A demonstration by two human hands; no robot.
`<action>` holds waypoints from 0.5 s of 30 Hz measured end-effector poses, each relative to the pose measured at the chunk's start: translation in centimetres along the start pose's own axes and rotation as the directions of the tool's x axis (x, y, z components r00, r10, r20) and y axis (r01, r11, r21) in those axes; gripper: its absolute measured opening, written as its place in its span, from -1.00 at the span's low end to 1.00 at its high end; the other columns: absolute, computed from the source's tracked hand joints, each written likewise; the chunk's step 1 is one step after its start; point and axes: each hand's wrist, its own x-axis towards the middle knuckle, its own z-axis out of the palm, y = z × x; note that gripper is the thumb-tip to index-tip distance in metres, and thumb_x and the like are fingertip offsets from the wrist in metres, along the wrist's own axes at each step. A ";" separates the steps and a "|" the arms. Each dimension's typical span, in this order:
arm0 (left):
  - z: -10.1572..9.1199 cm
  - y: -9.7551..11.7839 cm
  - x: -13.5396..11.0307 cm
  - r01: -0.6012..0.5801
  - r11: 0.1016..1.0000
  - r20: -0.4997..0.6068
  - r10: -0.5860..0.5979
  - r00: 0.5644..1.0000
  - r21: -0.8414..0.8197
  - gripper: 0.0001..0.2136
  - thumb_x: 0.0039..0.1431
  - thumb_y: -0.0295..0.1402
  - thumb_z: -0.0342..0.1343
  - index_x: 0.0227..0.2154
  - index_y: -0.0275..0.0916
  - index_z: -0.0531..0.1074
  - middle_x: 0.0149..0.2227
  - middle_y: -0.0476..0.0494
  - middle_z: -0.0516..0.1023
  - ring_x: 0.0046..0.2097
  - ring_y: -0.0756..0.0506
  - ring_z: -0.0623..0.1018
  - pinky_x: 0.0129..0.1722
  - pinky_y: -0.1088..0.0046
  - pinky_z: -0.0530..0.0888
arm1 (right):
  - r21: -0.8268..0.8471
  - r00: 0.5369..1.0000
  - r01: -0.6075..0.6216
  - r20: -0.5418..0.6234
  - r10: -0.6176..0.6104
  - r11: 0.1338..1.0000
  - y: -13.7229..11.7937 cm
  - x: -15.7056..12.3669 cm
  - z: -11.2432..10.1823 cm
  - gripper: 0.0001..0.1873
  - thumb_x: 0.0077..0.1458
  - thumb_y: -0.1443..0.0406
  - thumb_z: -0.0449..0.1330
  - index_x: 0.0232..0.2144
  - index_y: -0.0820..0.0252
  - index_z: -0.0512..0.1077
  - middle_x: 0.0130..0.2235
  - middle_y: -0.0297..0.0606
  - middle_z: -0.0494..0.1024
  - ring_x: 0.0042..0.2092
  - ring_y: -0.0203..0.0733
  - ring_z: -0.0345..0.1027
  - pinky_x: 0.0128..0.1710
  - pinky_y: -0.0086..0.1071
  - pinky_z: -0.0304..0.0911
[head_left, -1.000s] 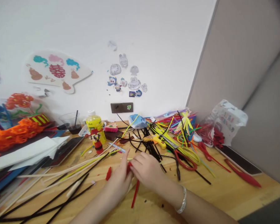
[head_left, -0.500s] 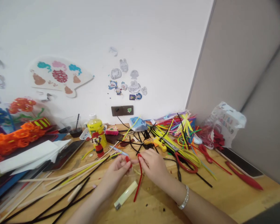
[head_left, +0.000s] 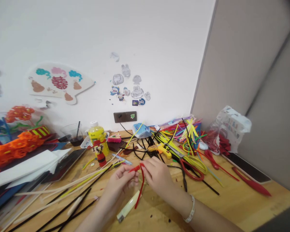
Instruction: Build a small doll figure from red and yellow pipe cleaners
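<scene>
A red pipe cleaner (head_left: 140,193) is pinched between my two hands above the table, one length of it hanging down below the fingers. My left hand (head_left: 124,178) closes thumb and fingers on a thicker, folded-looking red end. Next to it, my right hand (head_left: 157,172) pinches the red piece at its bend; a bracelet circles that wrist. Just below the hands lies a pale lighter (head_left: 129,207). Behind them are a yellow glue gun (head_left: 163,149) and red-handled scissors (head_left: 193,172).
Black and cream pipe cleaners (head_left: 70,196) spread over the left side. A small red figure (head_left: 100,154) stands before a yellow bottle (head_left: 96,130). At the back lies a heap of coloured pipe cleaners (head_left: 169,137). A phone (head_left: 246,167) and a red tool (head_left: 252,182) are at right.
My left hand has turned and its fingers have shifted, showing more of the red piece between the hands. The hanging length has swung slightly left. The camera view has shifted a little.
</scene>
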 end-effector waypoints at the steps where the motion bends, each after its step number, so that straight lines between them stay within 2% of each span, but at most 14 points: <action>1: 0.1 0.0 -0.1 0.006 1.000 0.015 -0.006 1.000 -0.005 -0.79 -0.20 -0.42 0.30 -0.46 -0.33 0.40 -0.52 -0.07 0.55 -0.52 0.07 0.46 -0.47 0.59 0.39 | -0.010 1.000 0.007 0.001 -0.007 1.000 0.0 0.0 0.0 -0.76 0.15 0.39 -0.08 -0.30 0.26 0.39 -0.37 -0.19 0.46 -0.32 -0.17 0.22 -0.34 -0.33 0.15; 8: 0.5 -0.2 -0.3 -0.009 1.000 0.073 0.010 0.997 -0.006 -0.79 -0.18 -0.37 0.30 -0.48 -0.33 0.40 -0.50 -0.08 0.54 -0.53 0.08 0.44 -0.49 0.58 0.38 | -0.049 0.997 0.042 0.074 -0.039 0.998 -0.4 -0.2 -0.1 -0.75 0.13 0.41 -0.08 -0.23 0.31 0.37 -0.34 -0.14 0.44 -0.30 -0.14 0.20 -0.33 -0.29 0.18; 10: 0.5 -0.3 -0.3 -0.035 0.999 0.086 0.034 0.996 0.020 -0.79 -0.14 -0.33 0.27 -0.49 -0.32 0.38 -0.51 -0.07 0.52 -0.53 0.07 0.43 -0.51 0.57 0.37 | -0.092 0.994 0.084 0.078 -0.077 0.992 -0.5 -0.3 -0.2 -0.72 0.13 0.41 -0.10 -0.18 0.35 0.36 -0.33 -0.11 0.44 -0.28 -0.12 0.20 -0.31 -0.26 0.18; 15: 0.4 -0.4 -0.1 -0.098 0.969 0.108 0.075 0.991 0.228 -0.74 -0.10 -0.18 0.20 -0.50 -0.28 0.36 -0.59 0.02 0.43 -0.56 0.05 0.38 -0.55 0.55 0.33 | -0.165 0.987 0.157 0.067 -0.147 0.974 -0.9 -0.2 -0.5 -0.66 0.14 0.38 -0.09 -0.08 0.42 0.30 -0.28 -0.05 0.44 -0.26 -0.07 0.20 -0.28 -0.21 0.18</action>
